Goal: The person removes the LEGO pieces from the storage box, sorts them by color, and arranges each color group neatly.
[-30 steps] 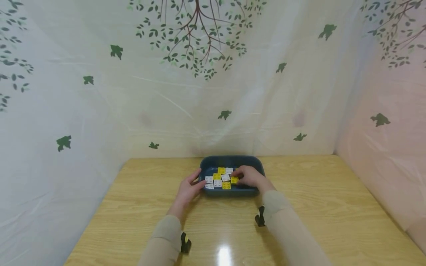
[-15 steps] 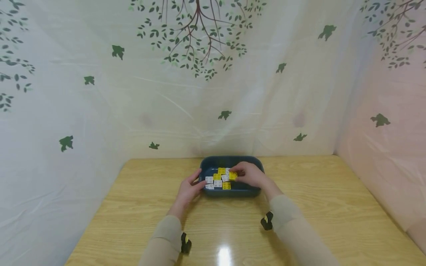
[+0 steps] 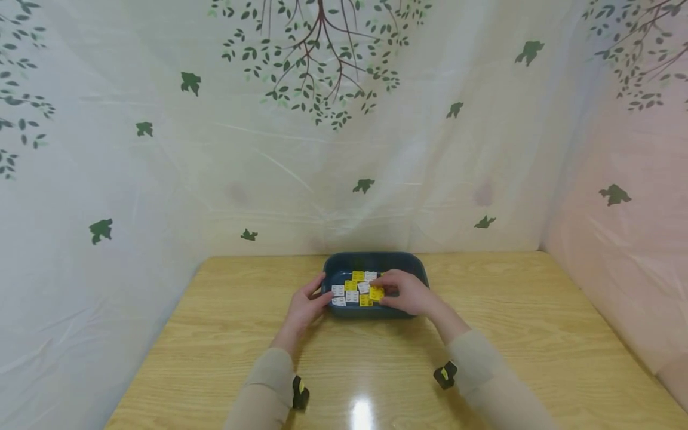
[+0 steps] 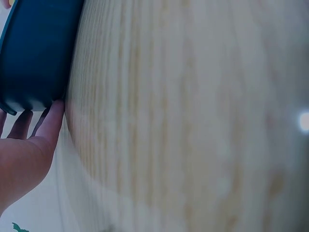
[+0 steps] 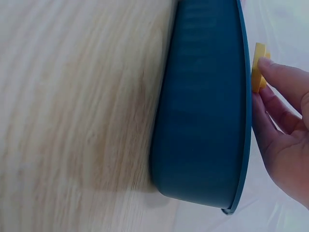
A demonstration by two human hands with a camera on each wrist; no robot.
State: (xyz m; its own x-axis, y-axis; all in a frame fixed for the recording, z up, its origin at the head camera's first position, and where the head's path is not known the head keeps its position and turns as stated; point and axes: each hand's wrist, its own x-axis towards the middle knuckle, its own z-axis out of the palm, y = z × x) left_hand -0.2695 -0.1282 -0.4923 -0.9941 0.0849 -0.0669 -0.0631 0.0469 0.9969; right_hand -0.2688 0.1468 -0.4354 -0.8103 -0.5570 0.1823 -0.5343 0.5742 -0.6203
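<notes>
A dark blue tray stands at the back of the table, with several white and yellow toy bricks in its left and middle part. My left hand holds the tray's left end, thumb over the rim; in the left wrist view its fingers lie along the outside wall. Between thumb and fingers of my right hand is a yellow toy brick. It overlaps another yellow brick near the tray's front wall. Beside it lies a tilted white brick. The right wrist view shows the pinched brick above the rim.
The wooden table extends on both sides of the tray. A pale curtain with leaf prints hangs close behind the tray and along both sides. Each sleeve has a small black device at the wrist.
My right hand has lifted the yellow brick from among the others and brought it slightly left, then toward the tray's front. The left hand and tray stay in place.
</notes>
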